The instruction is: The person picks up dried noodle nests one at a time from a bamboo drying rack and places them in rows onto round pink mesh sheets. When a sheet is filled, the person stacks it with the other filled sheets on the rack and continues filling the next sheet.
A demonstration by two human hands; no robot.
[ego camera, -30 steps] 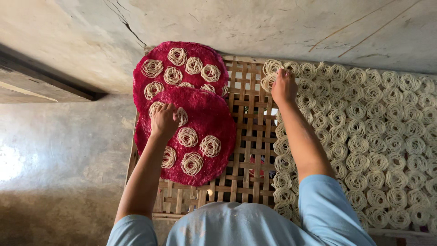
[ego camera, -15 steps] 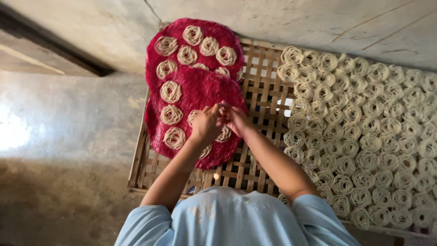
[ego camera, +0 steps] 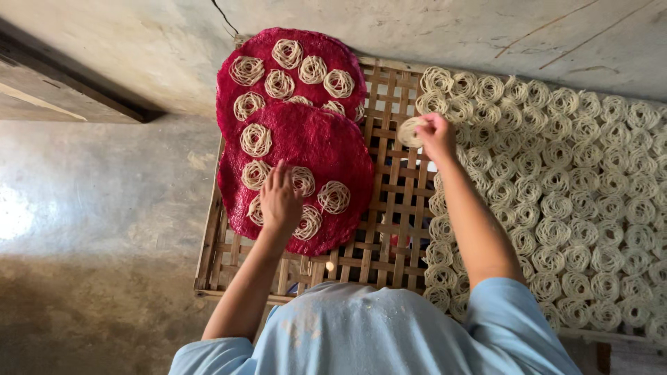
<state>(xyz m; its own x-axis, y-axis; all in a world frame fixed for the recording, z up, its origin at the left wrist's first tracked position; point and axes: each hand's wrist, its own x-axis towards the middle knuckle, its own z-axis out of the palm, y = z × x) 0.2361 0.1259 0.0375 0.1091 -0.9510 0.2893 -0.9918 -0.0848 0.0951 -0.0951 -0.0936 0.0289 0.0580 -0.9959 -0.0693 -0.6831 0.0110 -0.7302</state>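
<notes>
A noodle coil (ego camera: 411, 131) is pinched in the right hand (ego camera: 438, 133) above the bamboo rack (ego camera: 389, 229), beside the laid rows. The left hand (ego camera: 280, 198) is spread flat on the near red mat (ego camera: 306, 149), seemingly over another coil. If squeezed hard, the fragile coil could be crumbled

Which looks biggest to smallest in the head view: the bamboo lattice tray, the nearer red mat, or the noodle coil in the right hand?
1. Bamboo lattice tray, largest.
2. Nearer red mat, much like the farther red mat it overlaps.
3. Noodle coil pinched in the right hand, smallest.
</notes>
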